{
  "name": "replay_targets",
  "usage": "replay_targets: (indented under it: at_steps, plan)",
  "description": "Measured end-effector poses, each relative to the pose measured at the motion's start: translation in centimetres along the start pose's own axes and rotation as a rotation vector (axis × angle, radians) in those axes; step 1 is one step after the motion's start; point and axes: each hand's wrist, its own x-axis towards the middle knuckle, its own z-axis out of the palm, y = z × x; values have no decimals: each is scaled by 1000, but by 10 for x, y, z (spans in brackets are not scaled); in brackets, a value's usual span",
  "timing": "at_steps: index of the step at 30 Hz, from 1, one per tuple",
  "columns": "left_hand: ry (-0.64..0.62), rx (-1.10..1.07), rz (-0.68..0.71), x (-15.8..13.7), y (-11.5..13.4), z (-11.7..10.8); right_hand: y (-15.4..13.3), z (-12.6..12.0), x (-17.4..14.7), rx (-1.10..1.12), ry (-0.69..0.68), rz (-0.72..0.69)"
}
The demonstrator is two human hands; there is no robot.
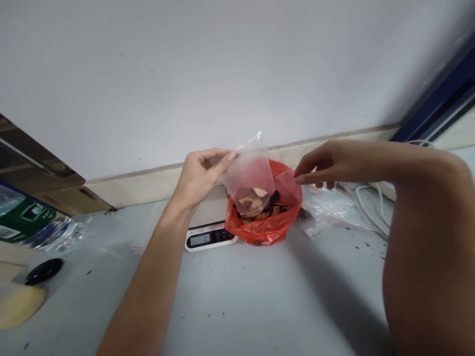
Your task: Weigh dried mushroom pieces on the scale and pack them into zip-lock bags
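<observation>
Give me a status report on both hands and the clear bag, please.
Left hand pinching clear bag, pieces inside, at mouth of red bag. Right hand near red bag's rim, contact unclear. Scale alongside.

Faces a plain pale-grey wall (237, 74) across the upper half, marked by a few tiny dark specks. Meets a cream skirting strip (129, 190) at the base, then a flat blue-grey surface (230, 316) dotted with dark flecks. Has a brownish metallic unit (44, 185) with bar handle (37, 165) cropped at left. Shows a dark-blue frame (438, 99) slanting in upper right; can't tell door or window. Gets soft light, one broad shadow (334, 291) lower right.
</observation>
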Motion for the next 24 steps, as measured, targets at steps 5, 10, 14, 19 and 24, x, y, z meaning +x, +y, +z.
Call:
replay_targets:
  at_steps: [5,10,14,19,24]
  plan:
    - [8,81,208,-7,18,5,-18,5,11,2,27,54]
    - [89,68,229,-11,27,-1,-24,21,24,177,63,-152]
    - [178,22,185,-8,18,-20,-30,27,31,363,168,-212]
    - [182,204,16,-14,8,-81,-73,39,39,725,346,-171]
    - [183,521,-422,-40,-7,-162,-145,76,66,597,566,-350]
